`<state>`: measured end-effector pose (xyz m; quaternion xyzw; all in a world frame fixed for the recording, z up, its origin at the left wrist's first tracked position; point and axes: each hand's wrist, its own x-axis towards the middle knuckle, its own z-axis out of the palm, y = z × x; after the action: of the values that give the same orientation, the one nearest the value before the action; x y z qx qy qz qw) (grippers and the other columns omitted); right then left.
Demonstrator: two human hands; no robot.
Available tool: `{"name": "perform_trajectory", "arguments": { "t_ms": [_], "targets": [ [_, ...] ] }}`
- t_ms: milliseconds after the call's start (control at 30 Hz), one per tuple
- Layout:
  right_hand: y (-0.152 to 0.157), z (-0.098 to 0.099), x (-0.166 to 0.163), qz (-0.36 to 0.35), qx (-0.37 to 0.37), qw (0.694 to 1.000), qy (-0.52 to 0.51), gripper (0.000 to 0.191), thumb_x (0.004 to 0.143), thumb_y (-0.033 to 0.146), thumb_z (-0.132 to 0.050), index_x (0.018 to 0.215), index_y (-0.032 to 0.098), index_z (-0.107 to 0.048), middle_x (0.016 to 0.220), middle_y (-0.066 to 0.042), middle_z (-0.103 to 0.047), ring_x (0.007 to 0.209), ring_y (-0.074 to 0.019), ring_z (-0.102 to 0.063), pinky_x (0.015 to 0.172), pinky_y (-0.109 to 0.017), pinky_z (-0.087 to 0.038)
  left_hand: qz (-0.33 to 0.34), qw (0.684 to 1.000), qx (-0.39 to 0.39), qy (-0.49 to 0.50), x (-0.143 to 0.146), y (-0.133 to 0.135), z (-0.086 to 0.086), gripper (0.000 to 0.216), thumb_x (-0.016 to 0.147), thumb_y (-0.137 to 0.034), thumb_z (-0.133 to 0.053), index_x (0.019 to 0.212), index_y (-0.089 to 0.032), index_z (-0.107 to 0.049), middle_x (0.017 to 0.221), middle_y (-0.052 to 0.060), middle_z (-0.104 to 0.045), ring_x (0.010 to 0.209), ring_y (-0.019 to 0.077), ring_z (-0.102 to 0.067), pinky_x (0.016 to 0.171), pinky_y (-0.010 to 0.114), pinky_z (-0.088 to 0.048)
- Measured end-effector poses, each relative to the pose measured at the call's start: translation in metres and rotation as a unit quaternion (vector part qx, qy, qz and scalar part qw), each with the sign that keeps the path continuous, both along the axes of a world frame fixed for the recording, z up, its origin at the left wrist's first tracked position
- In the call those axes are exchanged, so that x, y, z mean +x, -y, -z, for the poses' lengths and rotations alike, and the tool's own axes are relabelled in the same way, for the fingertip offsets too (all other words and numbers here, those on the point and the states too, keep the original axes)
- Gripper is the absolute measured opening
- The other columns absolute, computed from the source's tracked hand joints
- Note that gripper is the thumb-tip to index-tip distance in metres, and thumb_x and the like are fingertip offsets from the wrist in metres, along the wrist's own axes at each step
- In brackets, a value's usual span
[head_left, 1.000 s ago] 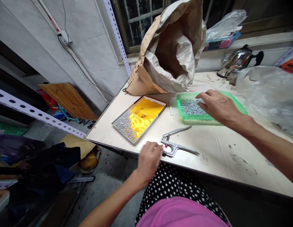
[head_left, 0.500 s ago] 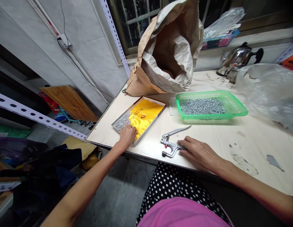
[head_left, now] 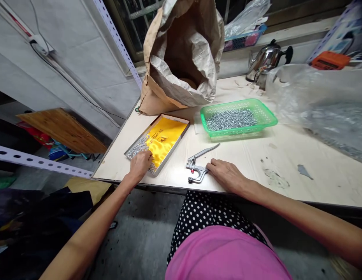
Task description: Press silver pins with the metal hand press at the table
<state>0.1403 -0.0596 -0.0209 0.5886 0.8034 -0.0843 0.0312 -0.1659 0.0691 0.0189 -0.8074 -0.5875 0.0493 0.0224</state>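
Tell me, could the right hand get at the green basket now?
Probably yes: the right hand, at the pliers, looks near the green basket, and nothing appears to stand between hand and basket.

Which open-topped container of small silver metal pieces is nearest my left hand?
The shallow rectangular yellow-bottomed tray: your left hand is over it, while the green perforated plastic basket sits farther right.

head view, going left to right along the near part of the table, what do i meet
Left hand at the shallow tray → metal hand pliers → right hand → grey scrap.
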Motion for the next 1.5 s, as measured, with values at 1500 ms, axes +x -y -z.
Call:
{"name": "perform_trajectory", "arguments": {
  "t_ms": [1500],
  "targets": [
    [0.004, -0.003, 0.003, -0.006, 0.023, 0.998, -0.052, 0.021, 0.096, 0.015, -0.04, 0.105, 0.018, -0.059, 0.104, -0.01, -0.059, 0.089, -0.0219, -0.054, 0.065, -0.031, -0.039, -0.163, 0.813, -0.458, 0.32, 0.11, 0.057, 0.022, 0.035, 0.066, -0.041, -0.074, 0.056, -0.016, -0.052, 0.043, -0.005, -0.046, 0.042, 0.0074, -0.039, 0.045, 0.022, -0.028]
  ]
}}
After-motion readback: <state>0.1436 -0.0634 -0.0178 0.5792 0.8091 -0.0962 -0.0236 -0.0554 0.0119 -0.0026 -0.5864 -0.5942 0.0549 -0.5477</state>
